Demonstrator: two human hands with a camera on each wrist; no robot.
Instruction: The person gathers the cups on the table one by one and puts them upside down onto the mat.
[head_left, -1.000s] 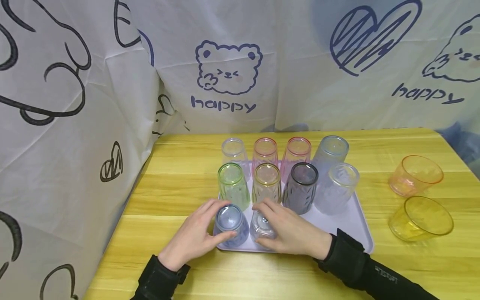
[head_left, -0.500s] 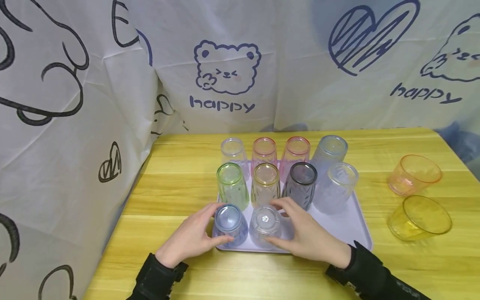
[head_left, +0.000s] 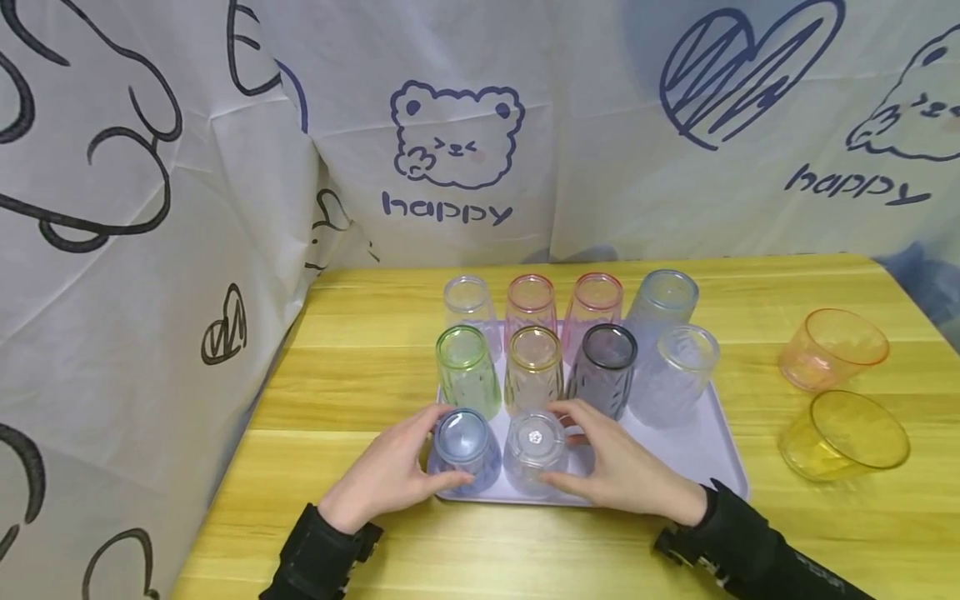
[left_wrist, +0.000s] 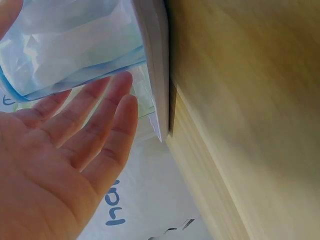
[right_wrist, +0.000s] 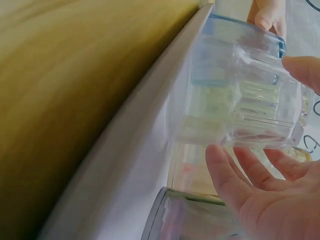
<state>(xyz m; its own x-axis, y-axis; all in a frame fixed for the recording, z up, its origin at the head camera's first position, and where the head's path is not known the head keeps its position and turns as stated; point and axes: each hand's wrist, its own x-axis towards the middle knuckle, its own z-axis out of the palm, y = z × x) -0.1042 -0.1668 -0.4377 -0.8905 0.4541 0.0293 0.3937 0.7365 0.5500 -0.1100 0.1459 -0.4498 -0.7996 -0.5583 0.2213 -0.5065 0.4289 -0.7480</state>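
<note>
Upside down at the front left of a pale lilac tray [head_left: 675, 458] stands a blue glass [head_left: 462, 446]. My left hand [head_left: 386, 471] spans it, thumb at the near side and fingers round the far left side, some tips behind the glass in the left wrist view. Just right of it is an upturned clear glass [head_left: 536, 446]. My right hand [head_left: 626, 467] lies at its right side with thumb and fingers spread and relaxed. In the right wrist view, those fingertips [right_wrist: 216, 152] are right at the clear glass's edge.
Behind them on the tray stand upturned green [head_left: 467, 375], yellow-rimmed [head_left: 533, 375], dark grey [head_left: 602, 375] and clear [head_left: 675, 379] glasses. A back row includes pink-rimmed ones [head_left: 531, 304]. On the table's right, an orange glass [head_left: 828, 354] and a yellow glass [head_left: 840, 446] lean. A printed cloth [head_left: 600, 167] hangs behind.
My right hand has drawn back to the right, uncovering the clear glass it was holding. My left hand has barely moved at the blue glass.
</note>
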